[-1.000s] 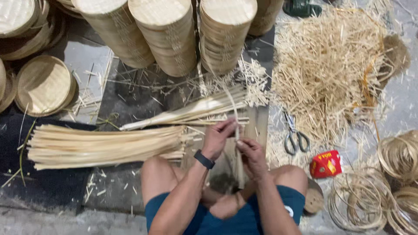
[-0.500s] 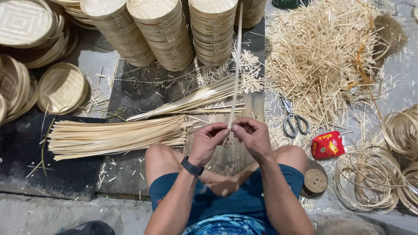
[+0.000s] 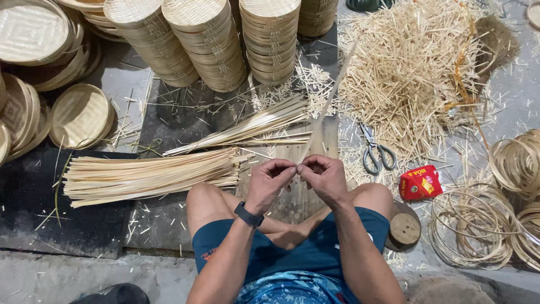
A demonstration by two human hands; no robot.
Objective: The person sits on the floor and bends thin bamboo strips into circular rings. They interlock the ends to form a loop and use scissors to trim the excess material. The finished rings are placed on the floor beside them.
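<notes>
Left hand (image 3: 270, 181) and right hand (image 3: 323, 177) meet at frame centre, fingertips pinching the near end of a thin bamboo strip (image 3: 326, 107) that runs up toward 1 o'clock. Bundle of bamboo strips (image 3: 149, 175) lies at 9 o'clock of the hands. Scissors (image 3: 374, 152) at 2 o'clock, red packet (image 3: 420, 183) at 3 o'clock. Stacked woven bamboo baskets (image 3: 208, 42) at 11 o'clock. Bamboo hoops (image 3: 472, 225) lie at 4 o'clock.

A basket-weaving workshop: stacked woven trays (image 3: 205, 42), bamboo strips (image 3: 146, 177), offcuts (image 3: 410, 73).
</notes>
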